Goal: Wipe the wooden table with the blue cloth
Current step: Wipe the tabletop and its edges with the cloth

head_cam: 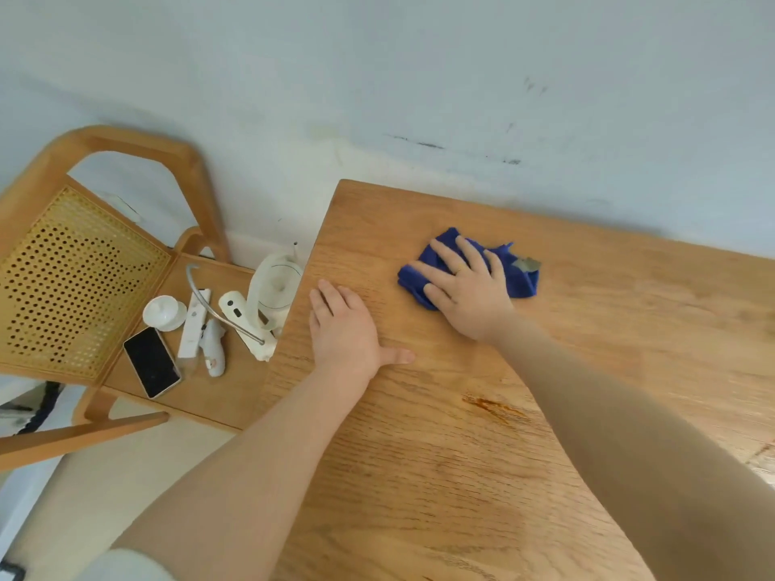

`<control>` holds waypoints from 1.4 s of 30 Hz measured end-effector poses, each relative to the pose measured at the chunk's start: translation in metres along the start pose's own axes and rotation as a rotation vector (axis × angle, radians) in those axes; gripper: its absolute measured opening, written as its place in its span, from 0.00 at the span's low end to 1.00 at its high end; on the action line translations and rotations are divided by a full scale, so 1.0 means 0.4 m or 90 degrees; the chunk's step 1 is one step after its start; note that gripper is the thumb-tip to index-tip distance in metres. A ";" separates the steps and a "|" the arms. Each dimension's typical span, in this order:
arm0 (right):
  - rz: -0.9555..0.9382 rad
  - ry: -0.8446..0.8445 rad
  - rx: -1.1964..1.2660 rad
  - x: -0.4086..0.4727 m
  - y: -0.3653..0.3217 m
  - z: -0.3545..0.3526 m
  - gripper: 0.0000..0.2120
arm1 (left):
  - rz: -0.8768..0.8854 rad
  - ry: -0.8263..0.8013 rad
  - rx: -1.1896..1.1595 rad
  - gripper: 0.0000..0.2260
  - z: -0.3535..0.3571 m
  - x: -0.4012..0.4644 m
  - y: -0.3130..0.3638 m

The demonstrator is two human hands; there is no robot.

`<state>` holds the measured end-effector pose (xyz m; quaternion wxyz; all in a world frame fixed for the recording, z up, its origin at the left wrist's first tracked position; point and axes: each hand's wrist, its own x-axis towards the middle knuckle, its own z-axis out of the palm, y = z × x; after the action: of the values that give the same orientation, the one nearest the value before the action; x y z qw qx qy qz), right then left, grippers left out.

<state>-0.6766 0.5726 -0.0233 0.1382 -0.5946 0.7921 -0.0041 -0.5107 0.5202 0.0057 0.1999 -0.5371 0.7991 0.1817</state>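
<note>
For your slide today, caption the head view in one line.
Right hand presses blue cloth on wooden table; left hand rests flat.

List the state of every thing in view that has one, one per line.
blue cloth: bunched, flat on the table, pressed under the right hand.
right hand: fingers straight, pressing the cloth.
left hand: flat, palm down on bare wood.
wooden table: dark streak near the middle.
phone: screen dark, face up on the chair seat.
chair: beside the table, holding white gadgets.

Left hand [344, 329] flat, fingers [331, 293] straight, right hand [465, 287] flat, arms outstretched
</note>
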 end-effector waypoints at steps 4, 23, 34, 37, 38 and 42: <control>-0.110 -0.065 -0.013 -0.108 -0.052 0.015 0.28 | 0.006 0.001 -0.017 0.62 -0.010 -0.004 0.001; 0.021 -0.022 0.035 -0.129 -0.006 0.009 0.19 | 0.013 0.010 -0.034 0.61 0.004 0.007 0.001; 0.008 0.006 0.023 -0.040 0.135 -0.011 0.19 | 0.061 0.093 0.034 0.52 0.025 -0.027 0.002; 0.064 0.043 0.038 0.052 0.220 -0.035 0.18 | 0.077 0.107 0.059 0.49 0.023 -0.018 0.010; 0.077 0.044 0.035 0.064 0.237 -0.046 0.19 | 0.088 0.095 0.051 0.48 0.018 -0.020 0.012; 0.072 0.016 0.030 0.036 0.231 -0.043 0.19 | 0.091 0.075 0.059 0.43 0.016 -0.044 0.020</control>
<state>-0.7709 0.5834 -0.0257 0.1420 -0.5455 0.8257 -0.0224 -0.5114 0.5400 0.0099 0.1636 -0.4787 0.8533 0.1262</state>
